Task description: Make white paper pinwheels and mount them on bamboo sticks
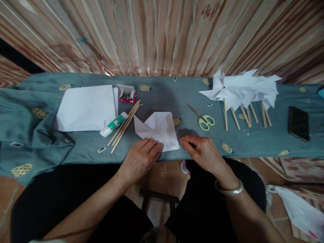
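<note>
A white paper square (162,130), cut in from its corners, lies on the table in front of me. One folded flap stands up at its left side. My left hand (141,157) is closed on the paper's near left edge, fingers together on top and thumb out of sight. Just right of the paper's near right corner, my right hand (201,150) has its fingertips closed in a pinch; whether anything is between them I cannot make out. Scissors (203,120) with green handles lie slightly open beyond my right hand.
Left of the paper are wooden sticks (126,126), a glue tube (113,125), a red box of metal pins (127,93) and a paper stack (84,108). Finished paper pinwheels (243,89) on sticks and a phone (298,123) lie at right. A curtain (162,37) hangs behind.
</note>
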Action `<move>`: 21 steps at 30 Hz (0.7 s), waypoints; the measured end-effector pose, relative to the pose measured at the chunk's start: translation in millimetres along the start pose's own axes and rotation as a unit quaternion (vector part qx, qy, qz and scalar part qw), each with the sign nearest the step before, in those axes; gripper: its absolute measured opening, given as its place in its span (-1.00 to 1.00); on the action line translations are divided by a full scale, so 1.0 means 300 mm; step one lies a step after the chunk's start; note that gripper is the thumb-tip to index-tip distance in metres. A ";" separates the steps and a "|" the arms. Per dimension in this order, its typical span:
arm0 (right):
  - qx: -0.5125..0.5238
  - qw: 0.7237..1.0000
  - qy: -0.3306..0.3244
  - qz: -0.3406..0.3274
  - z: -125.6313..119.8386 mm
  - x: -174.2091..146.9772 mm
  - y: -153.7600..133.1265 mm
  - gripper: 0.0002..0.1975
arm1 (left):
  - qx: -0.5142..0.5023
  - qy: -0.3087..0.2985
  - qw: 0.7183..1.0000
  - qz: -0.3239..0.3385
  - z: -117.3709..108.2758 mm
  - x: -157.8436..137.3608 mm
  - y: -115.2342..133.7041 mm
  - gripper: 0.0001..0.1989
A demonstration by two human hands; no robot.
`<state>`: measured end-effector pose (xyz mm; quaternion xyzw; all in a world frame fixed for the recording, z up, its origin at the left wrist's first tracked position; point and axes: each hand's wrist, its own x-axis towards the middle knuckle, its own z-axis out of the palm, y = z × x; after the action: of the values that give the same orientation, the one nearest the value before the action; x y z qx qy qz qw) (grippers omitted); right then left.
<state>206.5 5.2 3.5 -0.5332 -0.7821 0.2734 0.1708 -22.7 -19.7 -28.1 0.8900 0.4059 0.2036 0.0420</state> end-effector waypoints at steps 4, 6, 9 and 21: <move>0.040 0.997 0.063 -0.037 0.016 0.010 0.026 -0.74 | -0.014 0.018 1.000 0.003 -0.004 -0.009 0.002 -0.84; 0.069 0.995 0.053 -0.055 0.033 0.018 0.036 -0.69 | -0.019 0.030 0.999 -0.006 -0.006 -0.013 0.003 -0.84; 0.137 0.989 0.021 -0.058 0.058 0.031 0.041 -0.66 | -0.023 0.035 0.999 -0.011 -0.007 -0.019 0.002 -0.85; 0.233 0.967 -0.071 -0.072 0.072 0.057 -0.003 -0.80 | -0.045 0.031 0.998 0.011 -0.024 -0.066 0.016 -0.86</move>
<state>187.5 15.3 -13.5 -0.4004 -0.7430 0.4725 0.2538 -33.9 -38.2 -26.9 0.8849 0.3873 0.2500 0.0668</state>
